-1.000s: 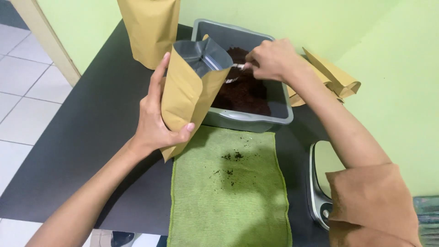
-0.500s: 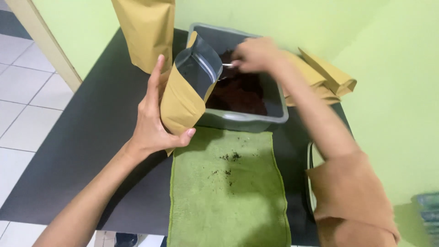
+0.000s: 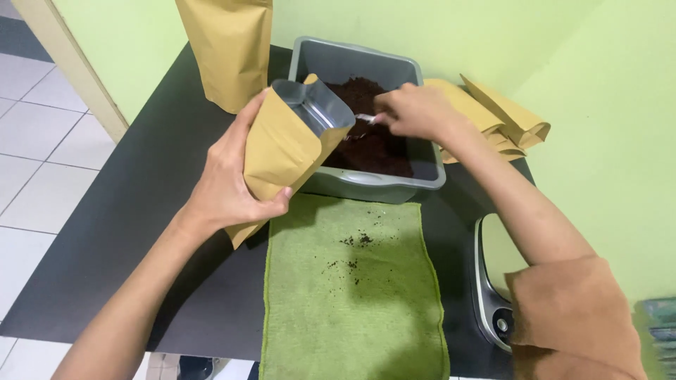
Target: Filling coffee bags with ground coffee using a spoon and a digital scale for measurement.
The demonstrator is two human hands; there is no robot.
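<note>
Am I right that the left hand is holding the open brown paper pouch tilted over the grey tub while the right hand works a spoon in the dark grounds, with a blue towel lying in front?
Not quite: the head view shows the towel is green, not blue. The rest holds: the left hand holds the open brown paper pouch tilted over the grey tub, and the right hand works a spoon in the dark grounds.

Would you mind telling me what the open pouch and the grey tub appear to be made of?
Open pouch: likely matte brown kraft paper, with a shiny silvery lining, probably foil. Grey tub: seemingly smooth moulded plastic, with rounded rim and corners.
</note>
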